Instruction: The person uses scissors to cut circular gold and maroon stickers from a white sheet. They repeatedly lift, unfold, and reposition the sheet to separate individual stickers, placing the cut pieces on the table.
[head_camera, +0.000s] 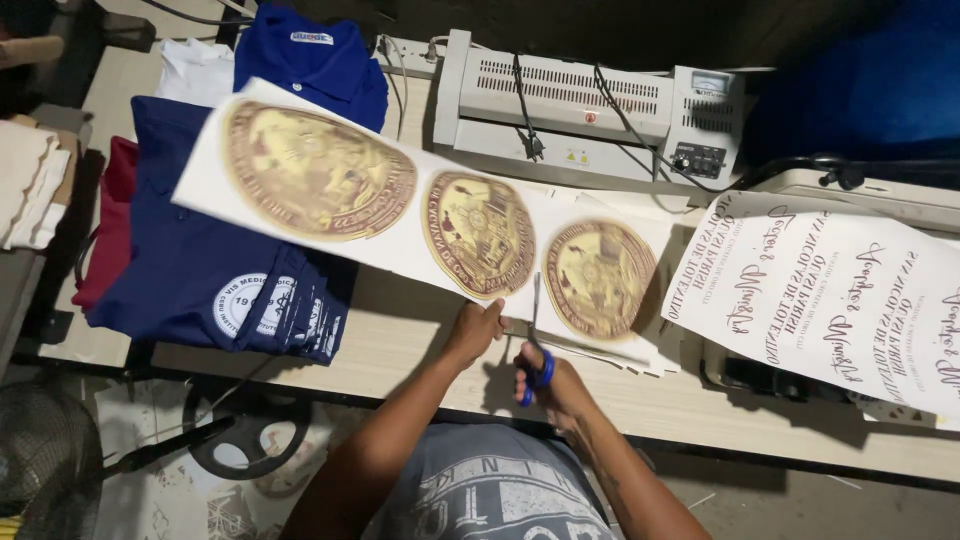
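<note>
Head view: we look down on our two hands at the front edge of a wooden table (420, 335).
Left hand: our left hand (474, 331) pinches the near edge of the sheet (400, 235), fingers together on the paper just below the middle emblem.
Right hand: our right hand (545, 385) grips the scissors (535, 350), fingers closed through the blue handles.
Scissors: blades point away from us, tip lying at the sheet's near edge, in the gap between the middle emblem (477, 233) and the right emblem (598, 277). We cannot tell how far the blades are parted.
Sheet: long white strip running diagonally, its left end raised over the clothes; it bears three round gold-and-maroon emblems, the left emblem (315, 170) the largest.
Paper scraps: white offcuts (640, 360) lie under and just right of the right emblem.
Clothes: a folded navy shirt (200, 270) lies on the left of the table, a blue polo (315, 60) behind it.
Laminator: a grey machine (580, 105) stands at the table's far side.
Lettered sheet: a second white sheet (830, 300) with maroon lettering hangs over the right side.
</note>
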